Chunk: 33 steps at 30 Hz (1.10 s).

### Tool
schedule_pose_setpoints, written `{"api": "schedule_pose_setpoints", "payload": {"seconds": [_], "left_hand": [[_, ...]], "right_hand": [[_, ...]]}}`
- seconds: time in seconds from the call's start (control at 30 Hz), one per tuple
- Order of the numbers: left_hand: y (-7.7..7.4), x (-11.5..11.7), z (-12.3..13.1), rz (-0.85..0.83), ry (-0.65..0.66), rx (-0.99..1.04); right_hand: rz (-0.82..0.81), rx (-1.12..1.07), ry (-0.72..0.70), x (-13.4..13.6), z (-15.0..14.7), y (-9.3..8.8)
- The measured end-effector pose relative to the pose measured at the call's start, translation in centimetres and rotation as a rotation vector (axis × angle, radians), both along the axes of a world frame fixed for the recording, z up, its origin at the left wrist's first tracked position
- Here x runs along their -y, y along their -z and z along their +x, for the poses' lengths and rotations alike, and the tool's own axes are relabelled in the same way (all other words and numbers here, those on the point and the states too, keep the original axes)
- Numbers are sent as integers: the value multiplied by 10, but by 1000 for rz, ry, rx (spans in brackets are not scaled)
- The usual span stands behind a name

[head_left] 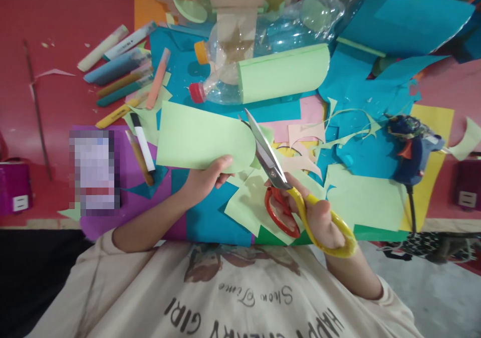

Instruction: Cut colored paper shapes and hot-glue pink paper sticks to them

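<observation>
My left hand (208, 180) pinches the lower edge of a light green paper piece (199, 137), which has straight corners on the left and a rounded right end. In my right hand (311, 212) is a pair of scissors (272, 162) with one yellow and one red handle. Its blades are parted and point up and left beside the rounded end of the paper. Whether they touch the paper I cannot tell. Just beyond lies a clear plastic bottle (221, 88) with a red cap, wrapped in light green paper (283, 74).
Another bottle (240, 44) with an orange cap lies behind. Several markers (116, 67) and a phone (93, 170) are on the left. At right, a blue glue gun (415, 157) trails a cord. Coloured sheets and paper scraps (304, 160) cover much of the red table (22, 92).
</observation>
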<state>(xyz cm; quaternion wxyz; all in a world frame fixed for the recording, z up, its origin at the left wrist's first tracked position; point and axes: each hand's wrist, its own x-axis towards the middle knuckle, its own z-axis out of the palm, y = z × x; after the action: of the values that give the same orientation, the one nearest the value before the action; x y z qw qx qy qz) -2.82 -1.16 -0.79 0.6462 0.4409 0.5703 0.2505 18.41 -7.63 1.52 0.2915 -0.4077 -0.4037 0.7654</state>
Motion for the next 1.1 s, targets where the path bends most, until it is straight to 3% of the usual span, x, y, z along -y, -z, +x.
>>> {"api": "schedule_pose_setpoints", "payload": {"seconds": [1.1], "left_hand": [[-2, -4, 2, 65, -112, 102]], "right_hand": [[-91, 32, 83, 8, 9, 7]]}}
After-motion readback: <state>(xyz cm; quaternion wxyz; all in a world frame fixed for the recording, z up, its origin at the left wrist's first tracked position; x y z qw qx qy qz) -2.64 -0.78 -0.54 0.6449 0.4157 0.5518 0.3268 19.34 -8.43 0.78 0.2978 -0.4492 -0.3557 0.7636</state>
